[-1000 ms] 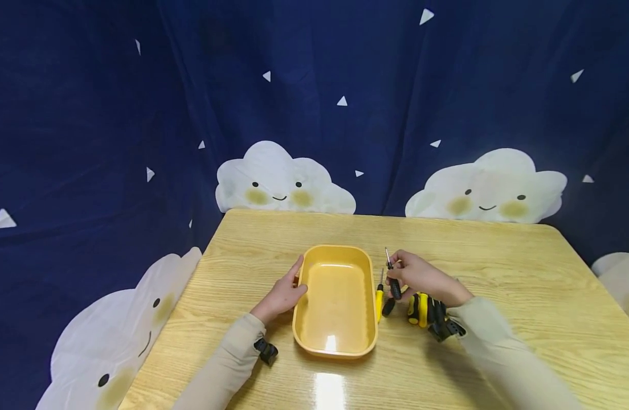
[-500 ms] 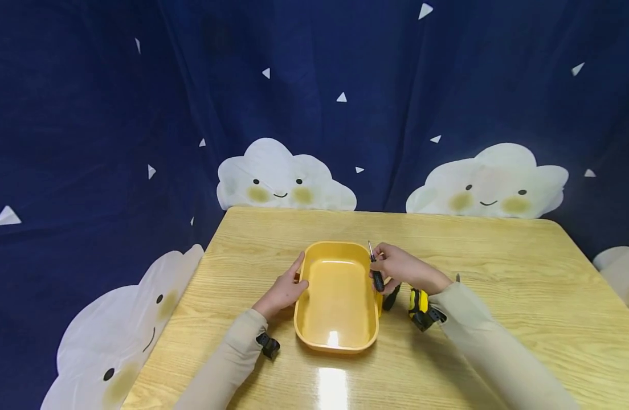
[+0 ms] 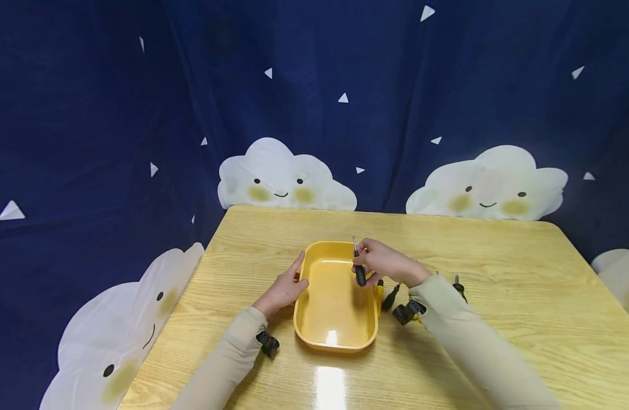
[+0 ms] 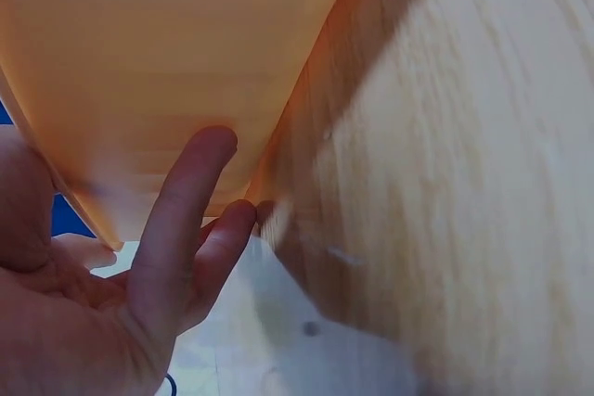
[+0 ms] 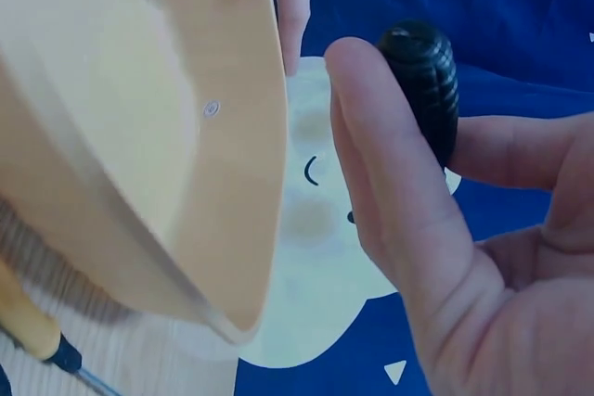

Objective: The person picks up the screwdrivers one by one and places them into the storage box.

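Observation:
A yellow rectangular tray (image 3: 335,313) stands on the wooden table. My left hand (image 3: 284,293) holds its left side, thumb over the rim; in the left wrist view the fingers (image 4: 172,229) lie against the outer wall. Over the tray's right half, my right hand (image 3: 388,265) pinches a screwdriver (image 3: 360,277) by its black handle, the metal shaft pointing away from me. From the right wrist, the black handle (image 5: 422,81) shows between thumb and fingers, beside the tray's rim.
Right of the tray lie a yellow-handled screwdriver (image 3: 379,297) and a black-handled tool (image 3: 391,298). A yellow object is mostly hidden under my right wrist. Another black tool (image 3: 458,287) lies beyond my right sleeve. A blue cloud-patterned curtain (image 3: 314,114) hangs behind the table.
My right hand has moved left with the screwdriver, from beside the tray to above its right half. My left hand keeps its hold on the tray.

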Action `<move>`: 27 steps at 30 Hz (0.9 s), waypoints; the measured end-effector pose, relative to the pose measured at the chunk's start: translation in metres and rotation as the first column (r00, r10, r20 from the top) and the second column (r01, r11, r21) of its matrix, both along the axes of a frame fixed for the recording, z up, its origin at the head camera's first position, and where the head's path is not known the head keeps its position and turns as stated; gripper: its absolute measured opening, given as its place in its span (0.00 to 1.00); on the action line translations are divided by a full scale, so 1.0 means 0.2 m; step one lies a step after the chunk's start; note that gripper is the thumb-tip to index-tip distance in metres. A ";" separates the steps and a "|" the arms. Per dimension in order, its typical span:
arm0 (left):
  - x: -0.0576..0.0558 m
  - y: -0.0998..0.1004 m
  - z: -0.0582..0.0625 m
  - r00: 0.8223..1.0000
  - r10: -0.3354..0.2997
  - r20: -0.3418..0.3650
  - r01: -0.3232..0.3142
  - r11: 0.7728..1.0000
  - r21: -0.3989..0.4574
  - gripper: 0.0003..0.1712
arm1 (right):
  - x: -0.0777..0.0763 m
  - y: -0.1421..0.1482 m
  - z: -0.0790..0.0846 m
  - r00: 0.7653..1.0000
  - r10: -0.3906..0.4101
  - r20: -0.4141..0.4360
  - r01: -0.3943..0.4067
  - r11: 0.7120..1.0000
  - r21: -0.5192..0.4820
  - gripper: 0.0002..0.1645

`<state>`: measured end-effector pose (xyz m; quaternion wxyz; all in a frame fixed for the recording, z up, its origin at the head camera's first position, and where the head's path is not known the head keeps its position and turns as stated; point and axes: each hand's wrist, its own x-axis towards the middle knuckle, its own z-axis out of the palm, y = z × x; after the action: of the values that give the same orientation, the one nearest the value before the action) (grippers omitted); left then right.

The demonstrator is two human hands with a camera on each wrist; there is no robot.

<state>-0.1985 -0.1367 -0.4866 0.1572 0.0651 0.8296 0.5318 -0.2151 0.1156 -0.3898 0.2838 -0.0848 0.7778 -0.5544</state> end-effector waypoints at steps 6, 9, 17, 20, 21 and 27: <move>0.00 0.00 0.00 1.000 0.014 0.002 -0.014 1.000 -0.005 0.44 | -0.02 -0.05 -0.02 1.000 0.003 0.002 -0.003 1.000 -0.023 0.07; 0.00 0.00 0.00 1.000 0.013 -0.001 -0.013 1.000 -0.007 0.44 | -0.02 -0.07 -0.03 1.000 -0.001 -0.001 0.001 1.000 -0.019 0.07; 0.00 0.01 0.01 1.000 0.010 -0.002 -0.010 1.000 -0.013 0.44 | -0.03 -0.13 -0.04 0.999 -0.027 0.017 0.028 0.999 -0.029 0.08; 0.00 0.01 0.01 1.000 0.011 -0.005 -0.012 1.000 -0.016 0.44 | -0.03 -0.15 -0.06 0.999 -0.029 0.027 0.030 0.999 -0.037 0.08; 0.00 0.01 0.01 1.000 0.008 -0.008 -0.008 1.000 -0.016 0.44 | -0.03 -0.16 -0.06 0.999 -0.030 0.028 0.032 0.999 -0.040 0.08; 0.01 0.01 0.01 1.000 0.012 -0.011 -0.013 1.000 -0.008 0.44 | -0.04 -0.20 -0.11 0.999 -0.043 0.030 0.044 0.998 -0.046 0.07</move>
<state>-0.1972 -0.1355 -0.4839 0.1494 0.0623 0.8329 0.5292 -0.2231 0.0760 -0.4109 0.2807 -0.0665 0.7621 -0.5797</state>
